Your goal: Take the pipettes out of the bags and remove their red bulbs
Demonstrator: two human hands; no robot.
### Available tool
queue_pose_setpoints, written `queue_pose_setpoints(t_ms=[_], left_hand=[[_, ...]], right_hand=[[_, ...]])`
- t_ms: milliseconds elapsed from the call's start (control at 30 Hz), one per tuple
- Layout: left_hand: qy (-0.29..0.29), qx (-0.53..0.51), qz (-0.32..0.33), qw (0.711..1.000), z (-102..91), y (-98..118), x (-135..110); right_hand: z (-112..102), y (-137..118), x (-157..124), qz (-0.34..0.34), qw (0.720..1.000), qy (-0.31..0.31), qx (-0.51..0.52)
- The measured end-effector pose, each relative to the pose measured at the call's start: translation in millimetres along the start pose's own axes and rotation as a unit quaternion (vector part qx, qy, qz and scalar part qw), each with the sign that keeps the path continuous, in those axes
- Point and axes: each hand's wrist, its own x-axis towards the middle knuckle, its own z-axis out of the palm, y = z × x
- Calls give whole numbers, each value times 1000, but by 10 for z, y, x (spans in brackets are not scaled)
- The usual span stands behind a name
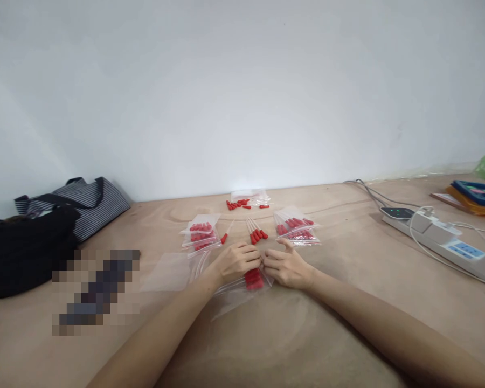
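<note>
My left hand (237, 261) and my right hand (288, 268) meet at the front middle of the table. Between them lies a clear zip bag (254, 279) with red rubber bulbs inside, and the curled fingers of both hands are on its upper edge. One right finger sticks up. Just beyond my hands several droppers (257, 235) with red bulbs and pale stems lie fanned out, and a single dropper (224, 237) rests to their left. Filled zip bags flank them: one on the left (202, 231), another on the right (298, 227).
Empty clear bags (167, 272) lie left of my left hand. Loose red bulbs (237, 204) sit by a bag near the wall. A striped bag (101, 207) and a black bag (32, 253) stand at left; a power strip (440, 240) with cables and a blue tray (479, 191) lie at right.
</note>
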Motion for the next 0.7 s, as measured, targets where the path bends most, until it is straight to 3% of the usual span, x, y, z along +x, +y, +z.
queue_pose_setpoints(t_ms=[100,200,300,400,700], left_hand=[[-22,-26,-149,988,-72,124,-40],[-91,-73,-275,954,-172,336,-147],[-182,-132,-284,932,-245,511,-270],[-223,-160,-287,918,-265,562,-333],[-195,-189,-284,920,-185,507,-348]], right_hand=[[-16,61,-6,-66,998,11,-9],[-76,127,-37,-24,999,-14,39],[-148,178,-56,0,987,-79,143],[-179,191,-46,17,966,-124,229],[-82,88,-8,146,940,-140,276]])
